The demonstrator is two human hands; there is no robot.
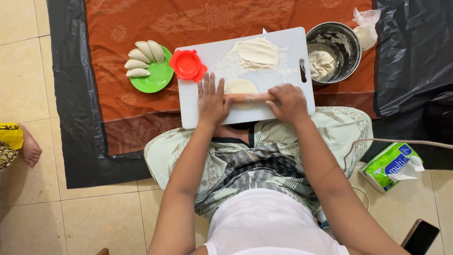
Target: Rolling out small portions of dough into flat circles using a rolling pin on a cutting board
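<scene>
The rolling pin (249, 97) shows only between the left hand (212, 101) and the right hand (289, 102), its ends covered by the palms, and it hides the middle of the dough round (240, 87). A bare foot (29, 148) and yellow garment (10, 134) are cut off by the left edge. The dark phone (421, 236) runs off the bottom edge.
</scene>
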